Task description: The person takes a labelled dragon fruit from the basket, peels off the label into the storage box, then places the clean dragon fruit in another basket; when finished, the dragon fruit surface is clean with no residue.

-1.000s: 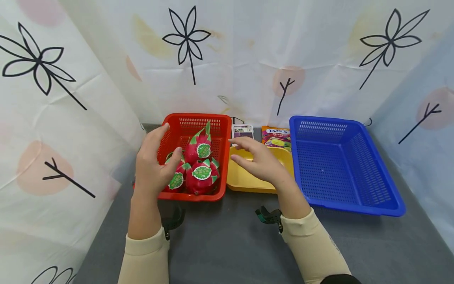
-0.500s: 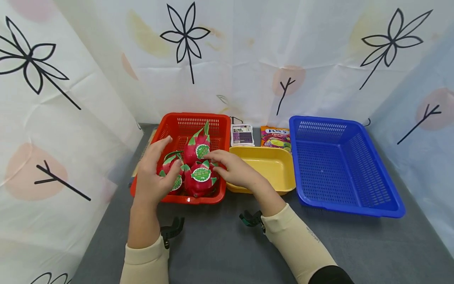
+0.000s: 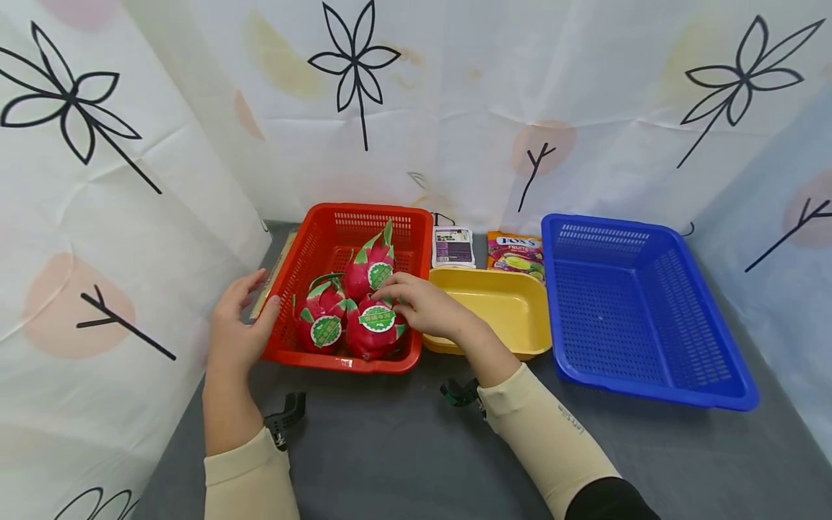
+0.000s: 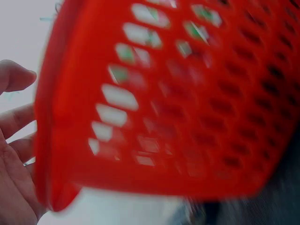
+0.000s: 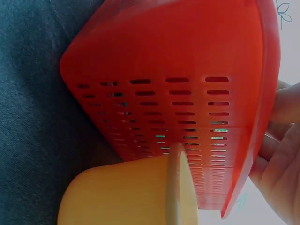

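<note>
A red basket [image 3: 364, 364] holds several dragon fruits with green labels: one at the back [image 3: 372, 261], one at the left front [image 3: 323, 316], one at the right front [image 3: 375, 326]. My left hand [image 3: 239, 325] is outside the basket's left wall, thumb beside the rim, fingers loosely spread; the left wrist view is blurred. Over the right rim reaches my right hand [image 3: 425, 310], its bent fingers at the top of the right-front fruit. Whether they grip it I cannot tell; in the right wrist view the rim hides the fingertips.
A yellow tub [image 3: 484, 310] stands against the red basket's right side. Beyond it is a large blue basket [image 3: 656, 390]. Behind the tub lie a white and purple packet [image 3: 453, 247] and a FOX'S candy bag [image 3: 516, 254]. Patterned cloth walls enclose the grey table [image 3: 377, 440].
My left hand has gone from above the red basket to outside its left rim. The right hand has moved left from over the yellow tub to the right-front dragon fruit.
</note>
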A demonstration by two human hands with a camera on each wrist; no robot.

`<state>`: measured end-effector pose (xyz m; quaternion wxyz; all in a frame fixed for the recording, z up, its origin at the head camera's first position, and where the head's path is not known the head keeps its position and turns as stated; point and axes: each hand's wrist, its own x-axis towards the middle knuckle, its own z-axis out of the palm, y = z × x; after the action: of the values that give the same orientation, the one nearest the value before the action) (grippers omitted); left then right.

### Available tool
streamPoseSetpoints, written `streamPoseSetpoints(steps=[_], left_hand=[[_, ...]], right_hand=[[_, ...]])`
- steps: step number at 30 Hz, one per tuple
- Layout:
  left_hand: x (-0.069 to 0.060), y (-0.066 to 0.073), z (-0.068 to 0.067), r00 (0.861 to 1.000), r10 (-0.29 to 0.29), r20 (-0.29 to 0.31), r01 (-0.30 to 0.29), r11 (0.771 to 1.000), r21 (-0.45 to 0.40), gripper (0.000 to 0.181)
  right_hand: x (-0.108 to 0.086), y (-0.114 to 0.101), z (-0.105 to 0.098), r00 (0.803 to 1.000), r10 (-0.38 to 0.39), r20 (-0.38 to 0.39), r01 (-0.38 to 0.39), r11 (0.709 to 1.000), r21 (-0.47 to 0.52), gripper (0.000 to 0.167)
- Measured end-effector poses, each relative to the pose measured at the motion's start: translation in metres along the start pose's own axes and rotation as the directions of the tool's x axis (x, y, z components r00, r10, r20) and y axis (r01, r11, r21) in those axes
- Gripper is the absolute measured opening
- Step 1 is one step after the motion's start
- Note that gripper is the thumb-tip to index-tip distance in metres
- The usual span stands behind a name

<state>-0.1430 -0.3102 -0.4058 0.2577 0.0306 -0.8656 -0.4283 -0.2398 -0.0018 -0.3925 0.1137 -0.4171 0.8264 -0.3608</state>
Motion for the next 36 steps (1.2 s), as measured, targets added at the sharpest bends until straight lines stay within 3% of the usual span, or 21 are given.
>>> streamPoseSetpoints(steps=[4,8,12,15,21,27,36], left_hand=[[-0.006,-0.013,-0.003,0.996,-0.080,0.049,0.079,0.997,0.024,0.054],[-0.012,-0.027,-0.001,0.977,-0.165,0.134,0.161,0.986,0.045,0.055],[-0.020,-0.042,0.003,0.955,-0.241,0.175,0.249,0.968,-0.027,0.055],[-0.028,-0.050,0.006,0.952,-0.264,0.157,0.286,0.949,-0.136,0.053],[-0.036,-0.055,0.013,0.960,-0.264,0.098,0.281,0.916,-0.286,0.051],[-0.039,-0.055,0.015,0.953,-0.290,0.084,0.302,0.901,-0.312,0.051],[-0.040,-0.055,0.014,0.956,-0.285,0.070,0.292,0.895,-0.337,0.050]], right_hand=[[0.003,0.003,-0.003,1.000,-0.002,0.031,0.002,1.000,0.002,0.035],[0.004,0.006,-0.007,0.999,-0.001,0.048,0.000,1.000,0.022,0.035],[0.006,0.009,-0.008,0.998,0.011,0.059,-0.015,0.998,0.060,0.033],[0.008,0.011,-0.007,0.997,0.019,0.070,-0.025,0.996,0.084,0.032],[0.011,0.008,-0.009,0.996,0.029,0.085,-0.037,0.994,0.101,0.029],[0.011,0.000,-0.011,0.995,0.049,0.082,-0.057,0.994,0.093,0.028],[0.009,-0.013,-0.011,0.999,-0.045,0.009,0.045,0.999,0.024,0.027]])
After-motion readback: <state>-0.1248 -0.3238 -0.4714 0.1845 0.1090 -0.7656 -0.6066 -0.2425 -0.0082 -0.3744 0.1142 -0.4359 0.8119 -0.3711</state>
